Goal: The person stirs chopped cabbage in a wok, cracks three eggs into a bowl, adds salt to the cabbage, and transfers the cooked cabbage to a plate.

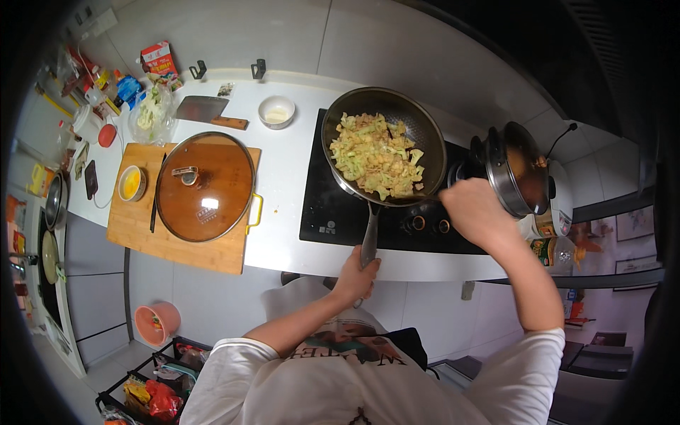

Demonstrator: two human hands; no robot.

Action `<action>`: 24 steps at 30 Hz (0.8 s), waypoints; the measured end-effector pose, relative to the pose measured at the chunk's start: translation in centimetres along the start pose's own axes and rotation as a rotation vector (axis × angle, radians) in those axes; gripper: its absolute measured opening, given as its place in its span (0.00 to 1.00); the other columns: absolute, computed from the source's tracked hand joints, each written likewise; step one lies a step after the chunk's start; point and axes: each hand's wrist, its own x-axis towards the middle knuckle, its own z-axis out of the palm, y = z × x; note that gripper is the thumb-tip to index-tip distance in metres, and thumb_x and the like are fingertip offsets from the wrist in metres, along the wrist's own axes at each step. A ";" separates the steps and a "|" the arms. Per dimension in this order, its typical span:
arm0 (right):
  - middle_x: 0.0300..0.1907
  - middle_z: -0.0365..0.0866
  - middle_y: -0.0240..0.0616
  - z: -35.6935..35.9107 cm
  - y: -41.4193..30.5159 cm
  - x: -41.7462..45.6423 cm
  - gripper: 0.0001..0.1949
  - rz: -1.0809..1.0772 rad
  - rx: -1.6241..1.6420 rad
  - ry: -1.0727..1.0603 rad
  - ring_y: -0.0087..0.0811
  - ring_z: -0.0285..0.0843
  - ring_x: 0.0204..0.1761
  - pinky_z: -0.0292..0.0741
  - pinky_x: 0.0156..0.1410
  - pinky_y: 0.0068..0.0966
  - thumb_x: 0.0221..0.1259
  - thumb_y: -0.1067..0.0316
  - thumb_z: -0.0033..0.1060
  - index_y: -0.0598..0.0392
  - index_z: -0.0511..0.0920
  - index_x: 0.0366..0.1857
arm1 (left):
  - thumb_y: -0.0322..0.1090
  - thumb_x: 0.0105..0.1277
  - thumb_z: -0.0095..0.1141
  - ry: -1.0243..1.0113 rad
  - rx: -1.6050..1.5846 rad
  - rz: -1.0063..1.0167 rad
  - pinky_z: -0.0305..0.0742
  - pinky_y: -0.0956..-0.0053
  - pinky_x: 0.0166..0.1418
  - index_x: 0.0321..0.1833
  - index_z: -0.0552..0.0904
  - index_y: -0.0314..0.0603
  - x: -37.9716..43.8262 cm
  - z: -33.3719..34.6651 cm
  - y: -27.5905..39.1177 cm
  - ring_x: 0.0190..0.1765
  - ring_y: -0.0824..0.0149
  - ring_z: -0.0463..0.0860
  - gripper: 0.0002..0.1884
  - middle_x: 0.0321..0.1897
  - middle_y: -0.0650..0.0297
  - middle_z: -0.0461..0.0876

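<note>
My left hand (355, 279) grips the long grey handle (369, 241) of a deep frying pan (433, 154) on the black cooktop (340, 212). Chopped cauliflower (374, 154) with small browned bits lies in the pan. At the pan's right front rim, my right hand (475, 210) is closed around a dark, thin cooking utensil (425, 198). Most of that utensil is hidden by the fist and the food, so its exact kind cannot be told. Two control knobs (418, 223) show below the pan.
Left on the counter are a cutting board (212, 255) carrying a glass lid (223, 164), black chopsticks (154, 212) and a bowl of beaten egg (132, 184). Behind lie a cleaver (202, 109), a white bowl (276, 111) and bagged cauliflower (151, 114). A steel pot (504, 180) stands right.
</note>
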 end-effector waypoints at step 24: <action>0.33 0.82 0.51 5.2 1.3 9.4 0.21 -0.052 0.135 0.216 0.49 0.82 0.37 0.78 0.43 0.40 0.50 0.78 0.56 0.57 0.79 0.52 | 0.34 0.71 0.49 -0.033 0.073 0.036 0.63 0.76 0.15 0.54 0.65 0.39 0.0 0.1 0.1 0.14 0.72 0.68 0.14 0.22 0.65 0.68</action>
